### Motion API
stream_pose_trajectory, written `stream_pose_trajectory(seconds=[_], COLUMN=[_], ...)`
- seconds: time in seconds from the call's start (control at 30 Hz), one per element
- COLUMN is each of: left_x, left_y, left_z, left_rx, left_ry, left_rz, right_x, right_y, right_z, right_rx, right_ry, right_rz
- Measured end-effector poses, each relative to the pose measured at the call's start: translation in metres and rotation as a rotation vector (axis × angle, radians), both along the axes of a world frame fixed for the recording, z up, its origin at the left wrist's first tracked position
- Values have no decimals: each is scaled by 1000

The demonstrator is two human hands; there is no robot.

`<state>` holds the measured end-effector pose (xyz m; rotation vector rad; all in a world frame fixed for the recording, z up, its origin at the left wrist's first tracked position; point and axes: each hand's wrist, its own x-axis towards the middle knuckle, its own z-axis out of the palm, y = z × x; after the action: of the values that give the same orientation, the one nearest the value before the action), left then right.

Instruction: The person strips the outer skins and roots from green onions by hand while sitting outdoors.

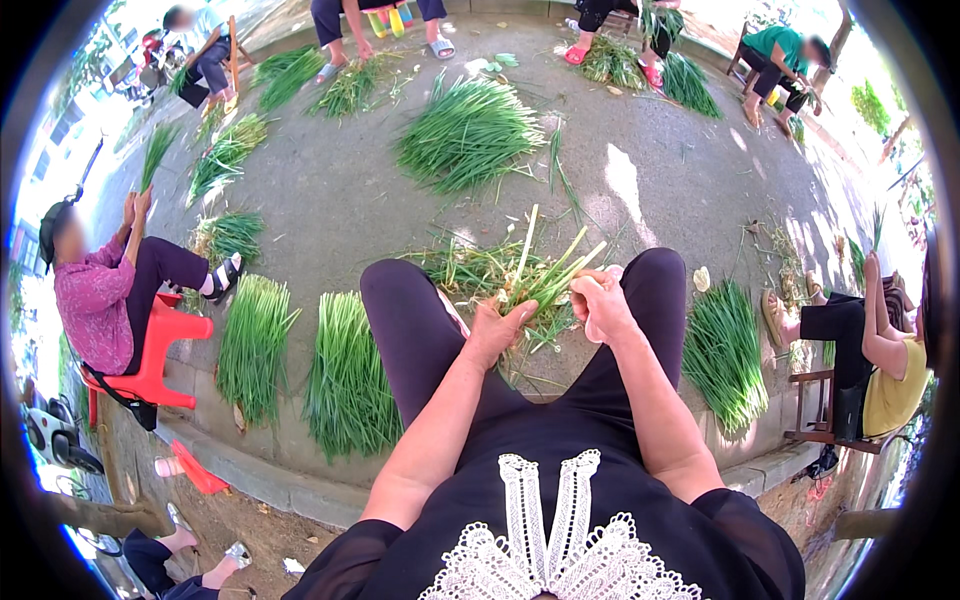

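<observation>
Between my knees, my left hand is closed round a small bunch of chives, its pale stem ends pointing up and away from me. Just right of the bunch is my right hand, fingers pinched together close to the stems; whatever they hold is too small to make out. Beneath both hands, a loose heap of chives and dry trimmings covers the ground. To the left of my legs lie two neat piles of chives, the nearer pile and the farther pile.
A large chive pile lies ahead, another beside my right knee. A person on a red plastic stool sits at left; another on a wooden chair at right. Several more people sit around the far side. A kerb runs behind me.
</observation>
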<state>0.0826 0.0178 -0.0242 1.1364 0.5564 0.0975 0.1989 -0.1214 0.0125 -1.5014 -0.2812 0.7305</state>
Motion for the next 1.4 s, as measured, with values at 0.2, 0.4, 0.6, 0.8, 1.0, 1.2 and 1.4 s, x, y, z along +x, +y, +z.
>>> stream_pose_trajectory(seconds=[0.2,0.4,0.6,0.8,1.0,1.2,1.4], left_x=[0,0,-1,-1,1,0,0], left_y=[1,-2,4,7,6,7,4], left_z=[2,14,3,1,-5,-8,-8], left_rx=[-50,-95,-155,-196,-110,-17,-5], left_ry=[-1,-4,15,22,16,40,30], left_rz=[2,34,137,117,122,48,55], right_x=[-3,-4,26,25,1,-11,-12], right_y=[1,1,-15,-17,5,18,20], right_z=[2,-3,20,21,9,10,11], right_rx=[104,196,425,345,116,-26,-42], right_ry=[128,266,376,184,-57,-203,-207], right_rz=[-30,-89,-303,-367,-19,-16,-5])
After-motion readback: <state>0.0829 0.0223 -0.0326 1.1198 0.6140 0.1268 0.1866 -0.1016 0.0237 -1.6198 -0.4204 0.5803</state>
